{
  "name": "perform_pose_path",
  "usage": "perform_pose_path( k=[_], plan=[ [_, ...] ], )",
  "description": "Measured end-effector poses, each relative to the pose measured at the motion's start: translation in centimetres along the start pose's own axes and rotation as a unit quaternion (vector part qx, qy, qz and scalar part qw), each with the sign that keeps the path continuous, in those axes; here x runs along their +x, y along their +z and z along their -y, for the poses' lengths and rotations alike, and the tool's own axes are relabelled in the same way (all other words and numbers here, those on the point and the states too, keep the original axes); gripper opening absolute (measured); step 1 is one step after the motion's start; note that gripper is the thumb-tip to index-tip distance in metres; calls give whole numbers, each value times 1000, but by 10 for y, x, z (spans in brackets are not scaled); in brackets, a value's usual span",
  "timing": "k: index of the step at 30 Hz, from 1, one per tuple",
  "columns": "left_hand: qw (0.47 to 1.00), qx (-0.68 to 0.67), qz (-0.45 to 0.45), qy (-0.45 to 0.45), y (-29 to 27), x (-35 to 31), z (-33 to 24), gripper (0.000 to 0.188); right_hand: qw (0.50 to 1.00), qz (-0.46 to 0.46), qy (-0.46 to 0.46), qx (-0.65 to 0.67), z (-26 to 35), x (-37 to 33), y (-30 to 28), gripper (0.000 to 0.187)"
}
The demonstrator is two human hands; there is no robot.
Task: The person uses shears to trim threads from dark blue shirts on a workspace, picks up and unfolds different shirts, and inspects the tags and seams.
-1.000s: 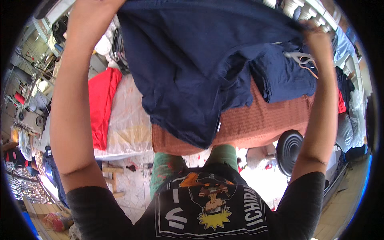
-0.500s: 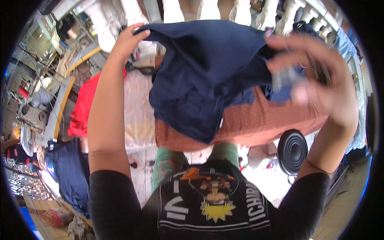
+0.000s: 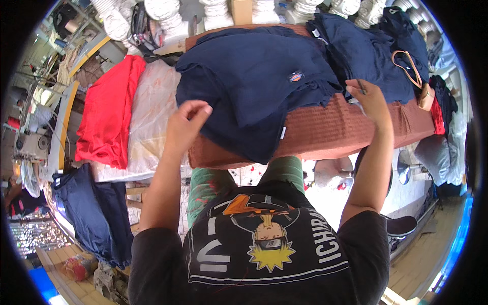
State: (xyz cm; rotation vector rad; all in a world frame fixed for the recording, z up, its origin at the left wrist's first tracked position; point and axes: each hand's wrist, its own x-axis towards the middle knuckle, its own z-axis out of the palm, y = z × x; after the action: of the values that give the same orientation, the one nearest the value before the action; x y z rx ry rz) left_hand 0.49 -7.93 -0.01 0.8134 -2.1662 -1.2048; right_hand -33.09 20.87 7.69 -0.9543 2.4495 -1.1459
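Observation:
A dark navy garment lies spread in loose folds over a table covered with brown cloth. A small woven label shows on its upper right part, and its lower corner hangs over the table's front edge. My left hand hovers by the garment's left side, fingers curled and thumb apart, with nothing visible in it. Just past the garment's right edge, my right hand is closed around a small metal tool that resembles thread snips; most of it is hidden by the fingers.
More navy garments are piled at the right, with a tan strap over them. Red cloth and clear plastic sheeting lie at the left. White balusters line the back. A sewing machine stands far left.
The navy garment, held up by my left hand before, now lies on the table with its label facing up. Both hands have come down and inward; my left hand has let go.

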Motion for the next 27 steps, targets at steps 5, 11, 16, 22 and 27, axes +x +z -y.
perform_pose_path(
  k=[5, 11, 16, 22, 27],
  plan=[
    [965, 235, 6, 115, 53, -19, -20, 43, 993, -114, 26, 18, -68, 37, 32, 42],
    [975, 200, -8, 94, 60, 0, -12, 26, 962, -139, 118, 203, -73, 48, 75, 27],
    [996, -92, 2, -7, -18, 25, -40, 20, 948, -160, 39, 272, -8, 18, 33, 16],
    [887, -422, -107, 155, -95, -16, -106, 24, 930, -152, -136, 306, 40, -35, -10, 20],
    [945, -208, -234, 95, -80, 32, -75, 35, 959, -120, -134, 221, 60, 1, 21, 25]
  ],
)
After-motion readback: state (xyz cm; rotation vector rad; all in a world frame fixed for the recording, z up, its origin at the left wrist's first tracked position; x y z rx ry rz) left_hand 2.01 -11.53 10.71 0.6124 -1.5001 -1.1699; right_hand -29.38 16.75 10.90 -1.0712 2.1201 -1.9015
